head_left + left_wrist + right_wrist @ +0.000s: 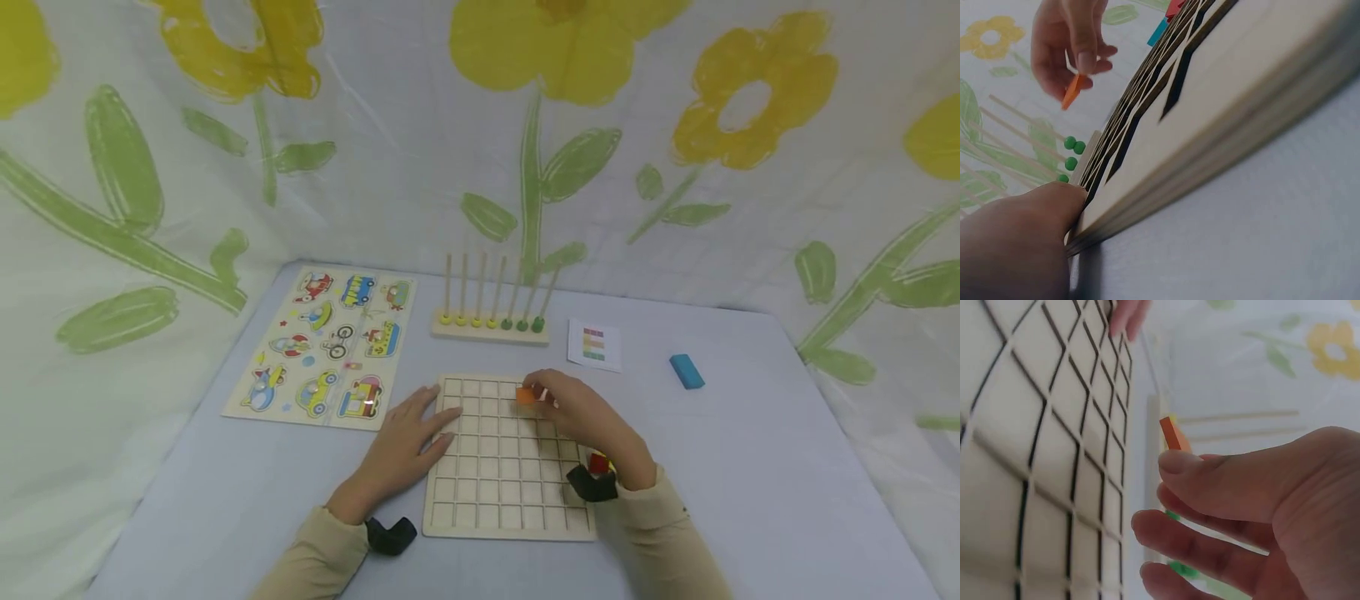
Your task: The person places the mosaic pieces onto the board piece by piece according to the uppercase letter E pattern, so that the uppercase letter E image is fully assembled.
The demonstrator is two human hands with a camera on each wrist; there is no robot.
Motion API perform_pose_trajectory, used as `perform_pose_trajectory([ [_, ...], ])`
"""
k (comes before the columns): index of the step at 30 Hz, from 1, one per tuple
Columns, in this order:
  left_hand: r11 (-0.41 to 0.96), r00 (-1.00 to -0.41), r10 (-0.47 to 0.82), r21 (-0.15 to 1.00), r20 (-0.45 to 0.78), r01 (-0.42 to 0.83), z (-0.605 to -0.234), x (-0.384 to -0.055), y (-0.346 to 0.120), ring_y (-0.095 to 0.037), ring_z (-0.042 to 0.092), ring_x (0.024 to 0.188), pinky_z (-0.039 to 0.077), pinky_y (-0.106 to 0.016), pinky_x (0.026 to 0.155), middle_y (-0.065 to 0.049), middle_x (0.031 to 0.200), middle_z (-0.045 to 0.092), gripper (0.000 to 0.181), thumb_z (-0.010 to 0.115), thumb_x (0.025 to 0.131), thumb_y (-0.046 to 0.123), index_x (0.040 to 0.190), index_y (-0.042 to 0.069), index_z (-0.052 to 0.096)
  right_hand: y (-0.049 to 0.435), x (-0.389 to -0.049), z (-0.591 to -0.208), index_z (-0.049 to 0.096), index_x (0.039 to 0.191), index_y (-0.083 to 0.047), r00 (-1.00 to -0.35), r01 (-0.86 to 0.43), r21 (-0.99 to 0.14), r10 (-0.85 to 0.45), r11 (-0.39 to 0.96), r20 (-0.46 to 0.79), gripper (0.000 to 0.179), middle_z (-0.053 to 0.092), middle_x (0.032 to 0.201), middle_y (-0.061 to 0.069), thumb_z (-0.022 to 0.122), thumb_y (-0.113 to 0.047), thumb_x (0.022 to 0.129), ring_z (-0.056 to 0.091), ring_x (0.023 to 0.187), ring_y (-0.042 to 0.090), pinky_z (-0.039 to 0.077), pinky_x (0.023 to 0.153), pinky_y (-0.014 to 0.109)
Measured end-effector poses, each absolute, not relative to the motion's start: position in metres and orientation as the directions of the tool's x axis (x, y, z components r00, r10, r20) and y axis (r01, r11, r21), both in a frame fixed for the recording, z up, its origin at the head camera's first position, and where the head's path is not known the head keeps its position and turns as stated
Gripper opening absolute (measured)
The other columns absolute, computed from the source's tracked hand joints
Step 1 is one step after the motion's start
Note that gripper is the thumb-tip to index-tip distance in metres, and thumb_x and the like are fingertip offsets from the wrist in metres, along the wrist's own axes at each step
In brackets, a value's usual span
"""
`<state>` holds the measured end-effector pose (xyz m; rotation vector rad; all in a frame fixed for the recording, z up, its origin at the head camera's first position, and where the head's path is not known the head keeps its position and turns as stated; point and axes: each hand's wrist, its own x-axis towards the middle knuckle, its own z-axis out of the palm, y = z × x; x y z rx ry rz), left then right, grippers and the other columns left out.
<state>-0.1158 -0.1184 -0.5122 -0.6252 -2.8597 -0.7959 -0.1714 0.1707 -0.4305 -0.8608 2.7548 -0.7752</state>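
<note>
An orange square tile [526,396] is pinched between the thumb and fingers of my right hand [577,408], held just above the upper right of a wooden grid board [487,471]. In the right wrist view the orange tile [1172,434] shows edge-on at the thumb tip, with the other fingers spread loosely. My left hand [401,446] rests along the board's left edge, fingers extended and touching its rim. A red piece [599,463] with some yellow beside it lies by the board's right edge, partly hidden by the right wrist.
A vehicle puzzle board [315,346] lies at the left. Behind the grid stands a wooden rack [489,330] of upright pegs with yellow and green beads. A colour pattern card [595,344] and a blue block [686,372] lie toward the right.
</note>
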Motion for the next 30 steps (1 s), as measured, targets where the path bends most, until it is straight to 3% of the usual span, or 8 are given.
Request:
perform_pose_trajectory([
  [7,0.785,-0.916,0.350,0.472,0.196,0.401,-0.512,-0.115,-0.117,-0.025,0.022,0.145,0.023,-0.050,0.113,-0.006,0.155,0.032,0.041,0.050,0.097,0.043,0.137,0.034,0.053,0.142,-0.180,-0.449,0.062,0.118,-0.010,-0.795,-0.490,-0.576,-0.606,0.655,-0.014,0.025,0.063,0.109,0.001,0.062,-0.011,0.093,0.059,0.097,0.015,0.051,0.084,0.035],
  [16,0.788,-0.921,0.345,0.477,0.182,0.390,-0.509,-0.114,-0.117,-0.025,0.021,0.145,0.022,-0.049,0.114,-0.005,0.155,0.032,0.041,0.049,0.097,0.044,0.137,0.034,0.053,0.129,-0.184,-0.460,0.062,0.116,-0.010,-0.773,-0.529,-0.529,-0.635,0.664,-0.024,0.025,0.062,0.108,0.001,0.066,-0.014,0.091,0.060,0.100,0.015,0.051,0.087,0.033],
  [30,0.791,-0.918,0.343,0.465,0.200,0.397,-0.510,-0.114,-0.117,-0.024,0.023,0.145,0.024,-0.049,0.113,-0.005,0.154,0.033,0.041,0.050,0.097,0.044,0.136,0.034,0.053,0.130,-0.185,-0.465,0.062,0.116,-0.008,-0.751,-0.580,-0.491,-0.661,0.650,0.012,0.027,0.060,0.104,0.001,0.066,-0.016,0.091,0.059,0.094,0.014,0.052,0.081,0.033],
])
